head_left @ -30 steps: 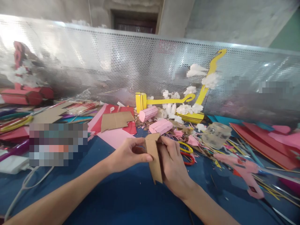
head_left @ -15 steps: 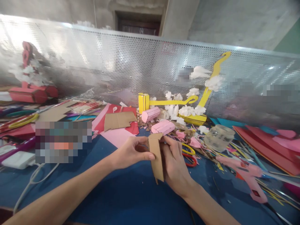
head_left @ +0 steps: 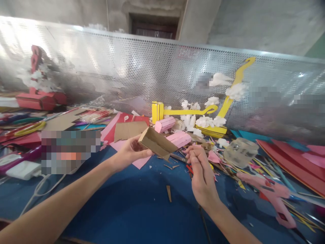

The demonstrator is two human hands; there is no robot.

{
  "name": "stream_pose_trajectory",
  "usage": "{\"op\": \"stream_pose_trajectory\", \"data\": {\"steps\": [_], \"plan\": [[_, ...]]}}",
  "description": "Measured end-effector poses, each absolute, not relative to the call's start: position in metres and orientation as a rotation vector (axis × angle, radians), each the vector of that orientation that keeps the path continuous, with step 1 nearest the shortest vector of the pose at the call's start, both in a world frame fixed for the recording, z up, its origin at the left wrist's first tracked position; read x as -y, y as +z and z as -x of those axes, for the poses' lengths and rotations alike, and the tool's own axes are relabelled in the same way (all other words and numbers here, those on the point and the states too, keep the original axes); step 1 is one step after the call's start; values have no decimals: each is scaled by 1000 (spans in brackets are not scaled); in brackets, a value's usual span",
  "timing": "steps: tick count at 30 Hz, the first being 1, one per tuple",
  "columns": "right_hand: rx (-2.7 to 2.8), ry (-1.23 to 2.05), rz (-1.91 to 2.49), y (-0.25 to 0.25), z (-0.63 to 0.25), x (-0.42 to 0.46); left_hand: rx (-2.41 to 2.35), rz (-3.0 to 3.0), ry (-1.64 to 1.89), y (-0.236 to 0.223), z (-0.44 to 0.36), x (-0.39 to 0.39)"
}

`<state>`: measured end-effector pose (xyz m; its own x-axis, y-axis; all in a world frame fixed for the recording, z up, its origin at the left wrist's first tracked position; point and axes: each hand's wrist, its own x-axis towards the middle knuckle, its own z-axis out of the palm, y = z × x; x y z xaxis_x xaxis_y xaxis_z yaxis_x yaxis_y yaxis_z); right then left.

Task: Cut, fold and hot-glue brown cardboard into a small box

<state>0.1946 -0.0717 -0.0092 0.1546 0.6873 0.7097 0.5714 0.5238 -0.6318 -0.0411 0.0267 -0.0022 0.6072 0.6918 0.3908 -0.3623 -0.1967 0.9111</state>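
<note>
My left hand (head_left: 128, 153) grips a folded brown cardboard piece (head_left: 157, 143), shaped like an open trough, and holds it tilted above the blue table (head_left: 132, 206). My right hand (head_left: 200, 171) is a little to the right of it, apart from the cardboard, with its fingers curled. A thin dark stick-like tool (head_left: 178, 157) pokes out from those fingers toward the cardboard. A small cardboard sliver (head_left: 169, 193) lies on the table below, with smaller scraps (head_left: 169, 166) nearby.
Behind the hands lie pink paper boxes (head_left: 165, 124), a flat cardboard sheet (head_left: 128, 130) and a yellow paper model with cotton tufts (head_left: 210, 117) against a perforated metal screen (head_left: 127, 74). A glass jar (head_left: 240, 152), a pink glue gun (head_left: 270, 193) and coloured sheets (head_left: 291, 152) lie right.
My left hand lifted the cardboard up and left and turned it from upright to nearly flat. My right hand let go of it and drew back right. A sliver now lies on the table.
</note>
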Motion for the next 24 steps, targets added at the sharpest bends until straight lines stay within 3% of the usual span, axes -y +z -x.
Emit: {"op": "stream_pose_trajectory", "data": {"steps": [9, 17, 24], "plan": [[1361, 99, 1257, -10, -202, 67, -356, -1557, 904, 4, 43, -19], [1839, -440, 1006, -6, -192, 78, -267, -1580, 702, -5, 33, -16], [2004, -524, 1061, -12, -188, 77, -314, -1548, 671, -12, 22, -9]]}}
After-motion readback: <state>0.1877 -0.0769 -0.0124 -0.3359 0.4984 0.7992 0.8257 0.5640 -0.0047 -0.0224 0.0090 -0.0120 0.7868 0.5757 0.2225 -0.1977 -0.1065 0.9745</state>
